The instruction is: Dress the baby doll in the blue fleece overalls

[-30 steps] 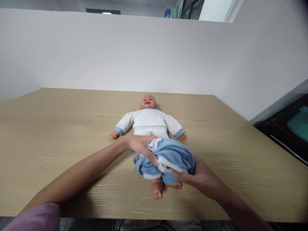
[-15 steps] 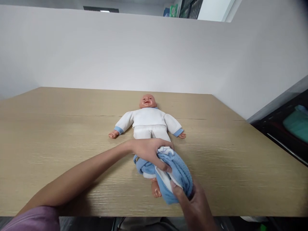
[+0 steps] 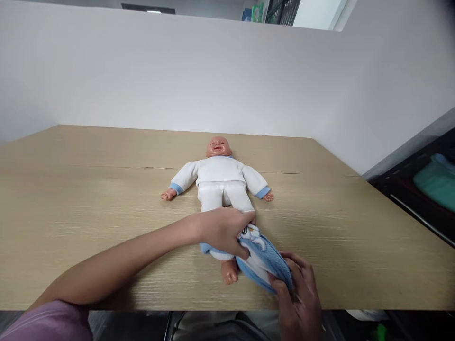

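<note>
A baby doll in a white top and white trousers with blue cuffs lies on its back, head away from me. A blue and white fleecy garment is bunched around its lower legs; its exact kind is hard to tell. My left hand closes over the doll's leg at my right, gripping the garment's upper edge by the shin. Lower down, my right hand pinches the other end of the garment, thumb on its near side. One bare doll foot sticks out; the other is hidden by the cloth.
The doll rests on a wooden table with its near edge just below the hands. A white partition rises behind it. Dark shelving with green cloth stands at the right.
My right hand has shifted right and slightly up, drawing the garment out flatter and longer. Less cloth is bunched at the shin. My left hand stays at the leg.
</note>
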A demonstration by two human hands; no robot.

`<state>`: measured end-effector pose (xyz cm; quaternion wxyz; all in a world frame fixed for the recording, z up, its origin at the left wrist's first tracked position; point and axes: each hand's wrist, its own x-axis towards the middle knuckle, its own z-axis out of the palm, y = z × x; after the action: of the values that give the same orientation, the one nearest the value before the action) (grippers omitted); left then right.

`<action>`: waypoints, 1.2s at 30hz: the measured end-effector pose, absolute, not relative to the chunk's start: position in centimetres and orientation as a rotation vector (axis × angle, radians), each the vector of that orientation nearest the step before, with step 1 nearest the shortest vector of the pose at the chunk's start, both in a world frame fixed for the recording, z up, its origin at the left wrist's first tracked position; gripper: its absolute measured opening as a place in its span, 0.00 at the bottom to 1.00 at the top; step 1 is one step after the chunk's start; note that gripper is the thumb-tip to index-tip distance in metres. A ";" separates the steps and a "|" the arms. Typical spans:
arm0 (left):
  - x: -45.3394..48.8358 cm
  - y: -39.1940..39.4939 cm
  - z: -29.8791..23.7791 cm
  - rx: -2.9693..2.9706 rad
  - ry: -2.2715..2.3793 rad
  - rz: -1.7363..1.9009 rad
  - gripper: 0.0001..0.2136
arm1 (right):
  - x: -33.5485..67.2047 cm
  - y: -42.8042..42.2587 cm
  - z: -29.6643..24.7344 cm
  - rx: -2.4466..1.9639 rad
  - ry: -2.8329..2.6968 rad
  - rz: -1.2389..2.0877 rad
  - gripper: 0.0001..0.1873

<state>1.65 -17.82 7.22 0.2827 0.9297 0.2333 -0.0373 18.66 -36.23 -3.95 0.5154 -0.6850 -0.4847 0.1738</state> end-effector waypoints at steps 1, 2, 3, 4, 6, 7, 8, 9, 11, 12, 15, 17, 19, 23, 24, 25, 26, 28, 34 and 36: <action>1.7 -18.2 7.2 2.492 0.665 -0.080 0.25 | 18.9 -36.2 -4.3 -1.655 -1.160 0.479 0.13; 1.8 -18.5 7.2 2.504 0.702 -0.061 0.22 | 19.1 -36.2 -4.6 -1.662 -1.153 0.552 0.15; 1.8 -18.8 7.2 2.529 0.733 -0.045 0.20 | 19.3 -36.3 -4.8 -1.665 -1.142 0.622 0.17; 1.9 -19.1 7.1 2.566 0.762 -0.033 0.18 | 19.5 -36.3 -4.9 -1.665 -1.128 0.678 0.18; 2.1 -19.5 6.9 2.638 0.815 -0.023 0.17 | 19.7 -36.2 -4.8 -1.659 -1.106 0.762 0.20; 2.1 -19.6 6.9 2.658 0.842 -0.029 0.17 | 19.8 -36.2 -4.6 -1.660 -1.096 0.795 0.20; 2.1 -19.7 6.8 2.663 0.866 -0.045 0.18 | 19.9 -36.1 -4.5 -1.663 -1.084 0.836 0.21; 2.1 -19.7 6.8 2.660 0.883 -0.068 0.19 | 19.9 -36.0 -4.3 -1.665 -1.068 0.884 0.22; 1.9 -19.5 6.7 2.643 0.887 -0.107 0.23 | 19.9 -35.8 -4.2 -1.670 -0.998 0.960 0.25; 1.8 -19.4 6.6 2.633 0.874 -0.119 0.24 | 19.8 -35.7 -4.1 -1.665 -0.956 0.991 0.27; 1.3 -18.6 6.6 2.544 0.805 -0.135 0.27 | 19.3 -35.6 -4.3 -1.598 -0.866 1.066 0.29; 0.9 -18.0 6.6 2.403 0.769 -0.123 0.28 | 18.9 -35.6 -4.6 -1.548 -0.823 1.113 0.28; 0.5 -17.5 6.7 2.251 0.747 -0.075 0.30 | 18.7 -35.6 -5.0 -1.514 -0.754 1.134 0.29; -0.1 -17.3 6.8 2.084 0.715 0.045 0.33 | 18.9 -34.9 -6.0 -1.379 -0.651 1.213 0.24; -0.3 -17.4 6.7 2.057 0.712 0.078 0.33 | 19.0 -34.6 -6.2 -1.323 -0.636 1.253 0.21; -0.4 -17.6 6.6 2.025 0.710 0.115 0.33 | 19.0 -34.1 -6.4 -1.261 -0.624 1.300 0.20; -0.5 -17.7 6.5 1.990 0.709 0.155 0.32 | 18.9 -33.6 -6.5 -1.199 -0.609 1.347 0.18; -0.8 -18.0 6.2 1.928 0.707 0.232 0.31 | 18.8 -32.6 -6.5 -1.098 -0.572 1.425 0.19; -1.6 -18.2 5.5 1.928 0.610 0.406 0.28 | 19.5 -30.2 -4.6 -1.149 -0.753 1.210 0.34; -1.9 -18.1 5.4 1.947 0.575 0.458 0.24 | 20.4 -29.4 -3.5 -1.215 -0.944 1.152 0.29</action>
<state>-1.90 -18.14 5.39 0.5059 0.8071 0.2382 0.1897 20.43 -29.38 -3.52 0.5729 -0.5181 -0.4026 0.4912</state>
